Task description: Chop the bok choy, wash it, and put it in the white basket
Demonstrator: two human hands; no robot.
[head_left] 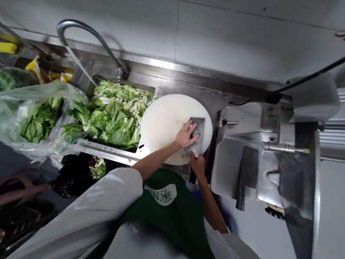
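Observation:
A round white cutting board (163, 122) lies on the steel counter beside the sink. On its right part a broad cleaver (199, 130) rests flat or nearly flat. My right hand (197, 164) is wrapped round the cleaver's dark handle at the board's front edge. With fingers spread, my left hand (186, 135) lies against the blade's left side; whether anything is beneath it is hidden. Small yellowish bits show near the blade. Left of the board, the sink is filled with cut leafy greens (115, 118).
A curved faucet (90, 36) arches over the sink. Clear plastic bags (9, 109) of greens lie at the left. At the right stands a metal slicing machine (280, 152) with a second cleaver (248, 169) on it. A yellow sponge (5, 47) sits far left.

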